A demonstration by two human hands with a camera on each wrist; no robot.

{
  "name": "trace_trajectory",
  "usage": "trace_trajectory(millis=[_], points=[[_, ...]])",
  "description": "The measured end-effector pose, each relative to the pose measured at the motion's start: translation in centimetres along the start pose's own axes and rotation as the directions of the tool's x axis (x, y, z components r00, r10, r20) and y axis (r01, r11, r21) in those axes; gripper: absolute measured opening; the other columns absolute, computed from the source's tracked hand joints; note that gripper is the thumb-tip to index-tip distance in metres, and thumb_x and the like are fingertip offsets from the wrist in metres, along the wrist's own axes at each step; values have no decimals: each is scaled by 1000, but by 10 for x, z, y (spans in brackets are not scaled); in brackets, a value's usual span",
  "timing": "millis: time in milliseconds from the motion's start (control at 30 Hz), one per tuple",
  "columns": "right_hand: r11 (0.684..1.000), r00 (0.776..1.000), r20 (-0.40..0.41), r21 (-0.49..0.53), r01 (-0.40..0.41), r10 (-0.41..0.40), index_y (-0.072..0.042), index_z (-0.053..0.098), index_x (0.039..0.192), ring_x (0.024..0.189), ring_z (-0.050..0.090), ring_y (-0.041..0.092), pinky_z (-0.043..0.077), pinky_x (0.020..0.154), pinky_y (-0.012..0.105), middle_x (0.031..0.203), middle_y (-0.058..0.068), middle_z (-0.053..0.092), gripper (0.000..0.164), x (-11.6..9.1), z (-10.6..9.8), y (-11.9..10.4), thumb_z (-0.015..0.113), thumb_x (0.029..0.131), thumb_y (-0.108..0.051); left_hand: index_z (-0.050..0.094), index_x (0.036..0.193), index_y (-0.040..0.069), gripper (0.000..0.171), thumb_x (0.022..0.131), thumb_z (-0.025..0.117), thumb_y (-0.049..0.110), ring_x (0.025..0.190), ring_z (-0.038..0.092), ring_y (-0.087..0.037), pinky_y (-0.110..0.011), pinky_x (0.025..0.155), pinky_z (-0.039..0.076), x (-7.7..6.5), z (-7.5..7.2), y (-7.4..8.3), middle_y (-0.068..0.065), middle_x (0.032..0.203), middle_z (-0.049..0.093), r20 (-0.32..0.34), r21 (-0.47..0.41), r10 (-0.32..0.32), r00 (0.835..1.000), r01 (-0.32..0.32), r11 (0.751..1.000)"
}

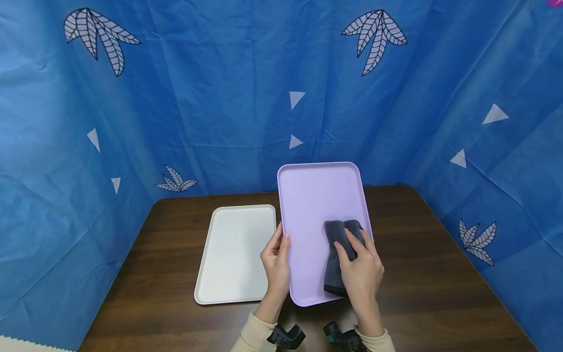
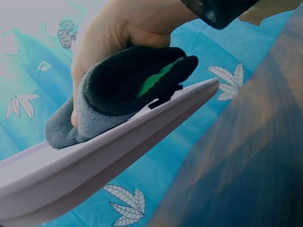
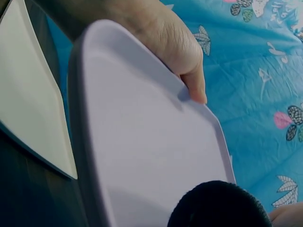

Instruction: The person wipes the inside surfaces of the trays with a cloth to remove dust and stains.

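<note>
Just below and right of frame centre: one lilac tray [image 1: 305, 205], long axis near vertical, top end leaning slightly left. Pinched at its left edge by one left hand [image 1: 277, 266]. Gripped in one right hand [image 1: 362, 274], against the tray's face: one folded grey cloth [image 1: 333, 266]. Left of centre, on one brown table [image 1: 422, 278]: one white tray [image 1: 237, 254].

Cream sleeves [image 1: 252, 336], black wrist cameras [image 1: 288, 337], apparently plastic
</note>
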State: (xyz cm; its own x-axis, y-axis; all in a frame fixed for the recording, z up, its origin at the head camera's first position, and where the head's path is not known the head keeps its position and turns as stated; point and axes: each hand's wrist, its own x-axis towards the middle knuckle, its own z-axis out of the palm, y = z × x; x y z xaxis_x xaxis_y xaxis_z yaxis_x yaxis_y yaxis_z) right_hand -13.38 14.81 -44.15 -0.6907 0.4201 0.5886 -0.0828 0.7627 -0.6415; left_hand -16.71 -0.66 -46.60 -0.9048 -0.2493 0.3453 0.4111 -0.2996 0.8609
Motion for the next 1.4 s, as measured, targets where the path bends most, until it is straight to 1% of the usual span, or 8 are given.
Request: trace_trajectory(millis=[233, 367, 467, 600, 700, 900, 1133, 1400], points=[[997, 997, -3, 13, 74, -74, -11, 76, 111, 104, 65, 45, 54, 74, 60, 124, 23, 64, 40, -6, 5, -9, 87, 72, -16, 51, 136, -8, 41, 98, 56, 5, 94, 65, -2, -17, 83, 55, 1, -1, -1, -34, 115, 61, 7, 16, 2, 1000, -2, 1000], [992, 992, -1, 22, 126, -126, -10, 76, 110, 103, 66, 45, 55, 76, 58, 123, 23, 65, 42, -11, 7, -15, 88, 70, -15, 50, 137, -8, 42, 98, 56, 5, 96, 67, -3, -19, 84, 56, 1, -1, -1, -34, 116, 61, 9, 15, -3, 1000, 3, 1000], [987, 987, -1, 27, 159, -159, -9, 76, 110, 101, 66, 45, 55, 77, 58, 122, 24, 65, 43, -13, 9, -19, 89, 69, -14, 51, 136, -8, 41, 98, 56, 5, 95, 66, -3, -17, 83, 55, 1, -1, -1, -34, 115, 61, 3, 20, -5, 1000, 4, 1000], [980, 981, -6, 26, 195, -195, -9, 76, 109, 94, 67, 45, 55, 72, 57, 121, 24, 66, 43, -17, 11, -25, 89, 68, -13, 52, 136, -7, 41, 98, 57, 7, 91, 64, -2, -14, 83, 53, 1, -1, -1, -33, 113, 62, -9, 37, -11, 1000, 11, 999], [975, 975, -6, 24, 221, -221, -10, 77, 108, 91, 67, 44, 55, 70, 55, 120, 23, 66, 44, -20, 13, -29, 90, 67, -13, 52, 136, -7, 41, 98, 57, 7, 92, 63, -3, -13, 84, 52, 1, -1, -1, -32, 115, 62, -12, 45, -15, 1000, 16, 999], [964, 964, 13, 16, 265, -266, -11, 77, 107, 84, 66, 40, 55, 68, 52, 120, 21, 66, 45, -26, 14, -37, 91, 65, -13, 52, 137, -6, 41, 98, 56, 8, 98, 64, -4, -15, 91, 51, 2, -2, 1, -31, 115, 62, -15, 37, -25, 1000, 26, 999], [944, 944, 17, -1, 330, -329, -14, 78, 105, 77, 65, 35, 55, 63, 47, 121, 18, 66, 44, -34, 15, -43, 91, 63, -15, 50, 138, -6, 42, 99, 55, 8, 116, 61, -6, -17, 98, 47, 2, -2, 1, -25, 135, 56, -2, -5, -34, 999, 34, 999], [920, 920, 13, -4, 391, -391, -15, 78, 104, 68, 59, 27, 53, 56, 41, 120, 17, 67, 44, -40, 16, -44, 92, 62, -15, 50, 137, -7, 41, 99, 55, 7, 117, 61, -6, -18, 97, 48, 1, -2, 0, -24, 136, 55, -7, -27, -35, 999, 35, 999]])
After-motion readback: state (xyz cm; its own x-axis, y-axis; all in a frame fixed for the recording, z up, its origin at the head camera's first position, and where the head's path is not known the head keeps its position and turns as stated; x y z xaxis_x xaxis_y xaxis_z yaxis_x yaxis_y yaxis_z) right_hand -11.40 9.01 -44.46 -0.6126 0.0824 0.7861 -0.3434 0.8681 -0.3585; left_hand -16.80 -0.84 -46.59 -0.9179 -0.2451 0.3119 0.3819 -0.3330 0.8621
